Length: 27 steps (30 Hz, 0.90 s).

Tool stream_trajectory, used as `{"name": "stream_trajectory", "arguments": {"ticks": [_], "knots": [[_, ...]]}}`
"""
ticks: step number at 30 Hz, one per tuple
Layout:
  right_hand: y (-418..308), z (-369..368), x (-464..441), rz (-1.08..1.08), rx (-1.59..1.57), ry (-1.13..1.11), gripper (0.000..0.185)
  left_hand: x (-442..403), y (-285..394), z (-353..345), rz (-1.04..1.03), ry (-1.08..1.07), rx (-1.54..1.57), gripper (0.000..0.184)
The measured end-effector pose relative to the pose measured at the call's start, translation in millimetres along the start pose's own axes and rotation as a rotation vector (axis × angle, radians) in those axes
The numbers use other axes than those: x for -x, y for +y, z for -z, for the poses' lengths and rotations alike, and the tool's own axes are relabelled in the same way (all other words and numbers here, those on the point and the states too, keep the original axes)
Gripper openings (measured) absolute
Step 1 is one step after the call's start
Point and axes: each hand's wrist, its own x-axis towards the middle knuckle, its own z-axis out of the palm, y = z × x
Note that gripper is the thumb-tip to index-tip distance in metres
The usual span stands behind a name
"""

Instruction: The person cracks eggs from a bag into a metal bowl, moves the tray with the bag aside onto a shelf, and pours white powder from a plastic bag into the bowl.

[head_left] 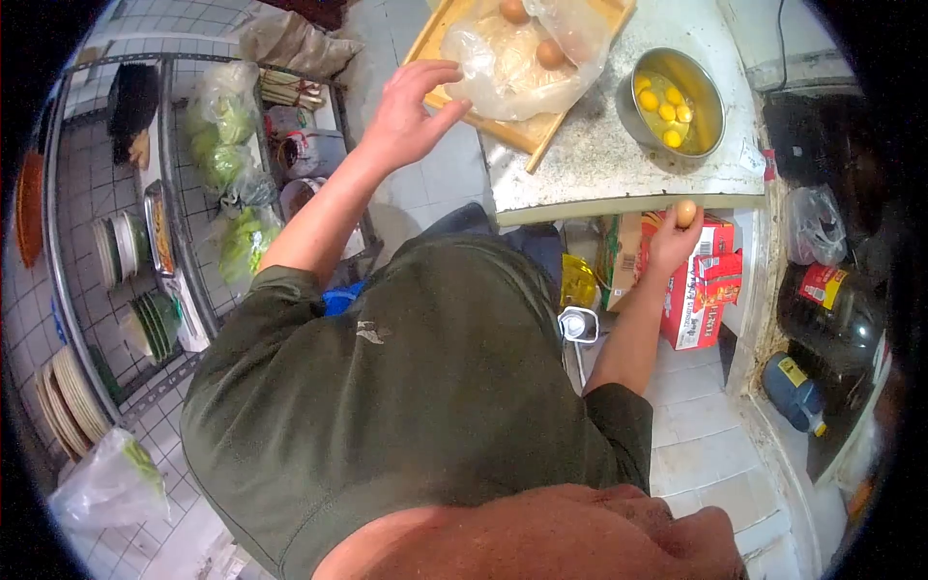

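Observation:
My left hand [411, 108] is open, thumb and fingers apart, at the left edge of a clear plastic bag [483, 82]. Whether its fingertips touch the plastic I cannot tell. Two brown eggs, one egg [513, 11] at the top and another egg [550, 53] lower, lie in the bag, which rests on a wooden tray [530, 135]. My right hand [674, 242] grips a brown egg [685, 214] near the front edge of the white table [580, 184]. Beyond that hand, a metal bowl [717, 121] on the table holds several raw egg yolks [673, 108].
Left stands a metal rack [169, 135] with bagged green vegetables [224, 145] and plates [68, 401]. Below the table sits a red and white carton [691, 324]. To the right are a large dark bottle [831, 314] and a blue jug [793, 391].

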Motion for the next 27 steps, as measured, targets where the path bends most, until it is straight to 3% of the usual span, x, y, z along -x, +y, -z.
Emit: {"name": "stream_trajectory", "arguments": {"ticks": [1,5,8,10,12,16,20,23,27], "knots": [[0.6,-0.2,-1.9,-0.020,-0.066,0.050,0.041,-1.4,2.7,-0.4,-0.007,-0.002,0.008,0.032],[11.4,0.0,-5.0,0.076,0.291,-0.101,0.045,-10.3,17.8,-0.9,-0.064,0.009,0.084,0.032],[30.4,3.2,-14.9,-0.134,-0.083,-0.118,0.047,-20.3,35.0,1.1,-0.139,0.083,0.071,0.033],[-41.3,20.2,-15.9,-0.304,-0.211,-0.201,0.046,-32.4,46.7,0.1,-0.223,0.141,0.093,0.033],[9.0,24.0,-30.8,-0.424,-0.956,-0.221,0.045,-47.2,60.3,-8.8,-0.315,0.160,0.135,0.033],[-54.2,46.6,-55.8,-0.474,-1.340,-0.568,0.044,-89.5,93.7,-57.6,-0.435,0.018,0.323,0.034],[-95.8,36.0,-89.9,-0.479,-1.352,-0.678,0.046,-146.4,125.3,-118.5,-0.466,-0.251,0.446,0.037],[-123.4,23.8,-111.5,-0.483,-1.243,-0.703,0.042,-180.4,138.8,-152.9,-0.602,-0.216,0.465,0.042],[-134.9,11.2,-132.2,-0.448,-1.135,-0.768,0.036,-203.5,147.3,-149.5,-0.459,-0.580,0.487,0.046]]}}
